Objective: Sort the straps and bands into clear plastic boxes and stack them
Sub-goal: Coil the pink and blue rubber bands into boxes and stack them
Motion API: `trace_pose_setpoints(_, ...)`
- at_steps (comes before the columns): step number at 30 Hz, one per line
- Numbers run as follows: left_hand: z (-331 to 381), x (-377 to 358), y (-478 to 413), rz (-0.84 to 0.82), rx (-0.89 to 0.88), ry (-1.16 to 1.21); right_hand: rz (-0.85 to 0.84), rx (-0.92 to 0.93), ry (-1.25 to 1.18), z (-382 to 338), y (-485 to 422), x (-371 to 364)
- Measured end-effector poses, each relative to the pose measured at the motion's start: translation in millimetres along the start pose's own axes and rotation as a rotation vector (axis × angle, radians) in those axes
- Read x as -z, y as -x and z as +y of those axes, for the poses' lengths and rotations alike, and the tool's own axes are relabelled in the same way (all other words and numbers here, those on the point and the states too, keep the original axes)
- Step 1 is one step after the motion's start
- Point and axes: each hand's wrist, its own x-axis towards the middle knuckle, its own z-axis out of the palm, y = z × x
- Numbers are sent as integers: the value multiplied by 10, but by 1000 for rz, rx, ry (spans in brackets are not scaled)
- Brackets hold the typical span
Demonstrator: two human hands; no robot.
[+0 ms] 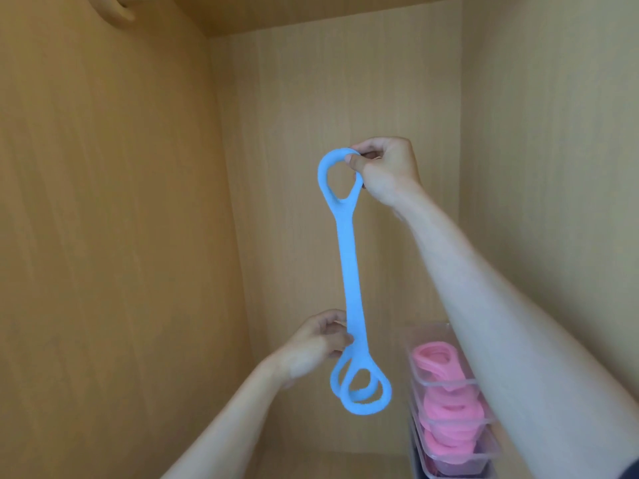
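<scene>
A light blue rubber strap (349,267) with loop ends hangs upright in the middle of the view. My right hand (385,171) pinches its top loop. My left hand (316,344) grips the strap low down, just above the two bottom loops that dangle below it. At the lower right stands a stack of clear plastic boxes (418,385) filled with pink bands (446,409); my right forearm covers part of the stack.
I am looking into a light wooden cabinet, with a side wall (103,236) on the left, a back panel (345,98) and a shelf underside at the top. The boxes sit against the right wall.
</scene>
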Motion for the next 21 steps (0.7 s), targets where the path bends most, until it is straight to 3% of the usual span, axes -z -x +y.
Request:
trace_pose_setpoints(12, 504, -64, -242, 168, -124, 63, 4, -6, 2, 65, 22, -4)
trace_pose_setpoints(21, 473, -14, -184, 79, -126, 164, 48, -34, 14, 244, -33, 121)
